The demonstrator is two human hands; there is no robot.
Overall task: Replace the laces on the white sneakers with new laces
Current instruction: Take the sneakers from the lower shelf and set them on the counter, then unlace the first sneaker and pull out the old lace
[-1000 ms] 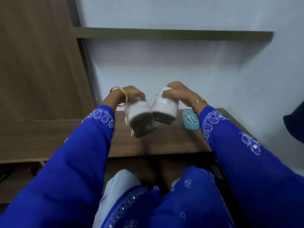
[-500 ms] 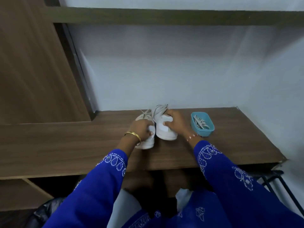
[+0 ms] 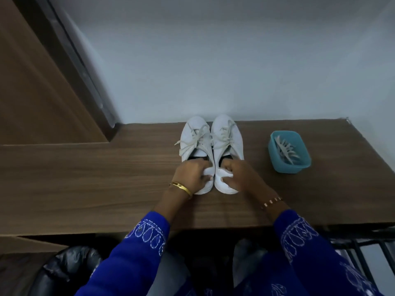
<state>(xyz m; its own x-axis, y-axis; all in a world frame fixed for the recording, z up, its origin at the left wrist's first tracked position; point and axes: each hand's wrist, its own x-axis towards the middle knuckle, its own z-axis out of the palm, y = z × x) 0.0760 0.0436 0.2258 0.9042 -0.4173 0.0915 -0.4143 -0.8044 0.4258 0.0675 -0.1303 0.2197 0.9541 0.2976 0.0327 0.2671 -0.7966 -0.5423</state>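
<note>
Two white sneakers stand side by side on the wooden desk (image 3: 85, 178), toes toward the wall, both with their laces tied. My left hand (image 3: 190, 175) grips the heel of the left sneaker (image 3: 192, 135). My right hand (image 3: 241, 174) grips the heel of the right sneaker (image 3: 229, 133). To the right stands a small blue tub (image 3: 275, 159) holding loose white laces (image 3: 285, 149).
A pale wall runs close behind the sneakers. A tall wooden panel (image 3: 32, 92) rises at the left. The desk's front edge lies just beyond my blue sleeves. A black bag (image 3: 64, 272) sits under the desk at lower left, a dark metal frame (image 3: 363, 248) at lower right.
I have brought both sneakers down from mid-air onto the desk, soles down. They now stand flat with my hands on the heels.
</note>
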